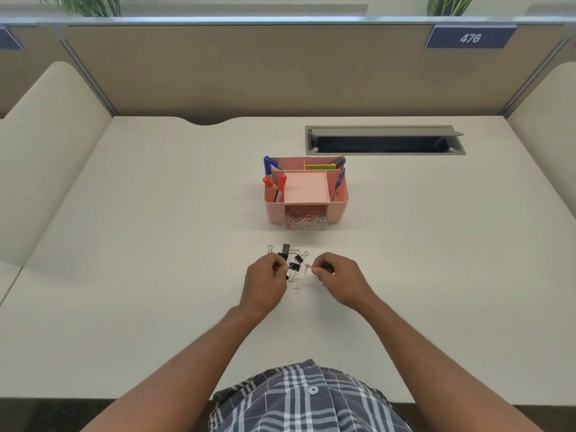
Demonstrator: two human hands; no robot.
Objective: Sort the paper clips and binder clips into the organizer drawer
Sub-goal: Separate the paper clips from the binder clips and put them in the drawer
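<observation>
While pinched, red paper clip [308,267] protrudes from right fingers [318,269].

This is an office, at one seat of a row of cubicle desks. A tan fabric partition [280,67] with a metal top rail closes off the back, and angled dividers split this seat from those on either side. A blue number plate [470,37] reading 476 is fixed to the partition. The pale desk [140,244] has a grey cable hatch [385,140] set into it, lid raised. A pink desk organizer [307,194] holds markers, pens and sticky notes. Potted plant leaves [90,4] show above the partition.
</observation>
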